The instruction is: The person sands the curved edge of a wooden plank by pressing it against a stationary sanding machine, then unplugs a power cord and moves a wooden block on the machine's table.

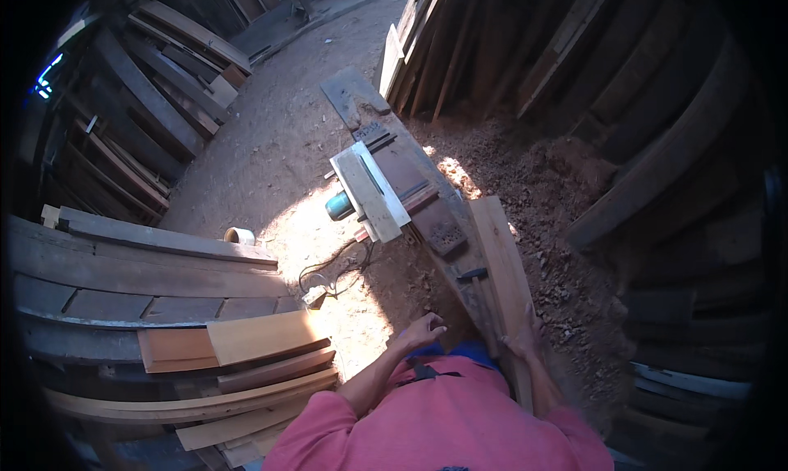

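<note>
My right hand (522,337) grips the edge of a long pale wooden board (502,261), which slants along the right side of a narrow workbench (414,147). The board's near end runs back beside my body. In front of my waist, my left hand (424,330) hangs with loosely bent, parted fingers, and I see nothing in it. On the bench, close to the board, lies a hammer with a dark head (472,274) and a wooden handle. Farther up the bench sits a pale, box-like fixture (369,192) with a teal motor-like part (337,206) on its left side.
Stacked planks (164,261) fill the left side, with an orange-brown board (178,349) on top. Tall boards (566,48) lean at the back right. Wood shavings (542,171) cover the ground right of the bench. A cable (328,282) and a round container (239,236) lie left of it.
</note>
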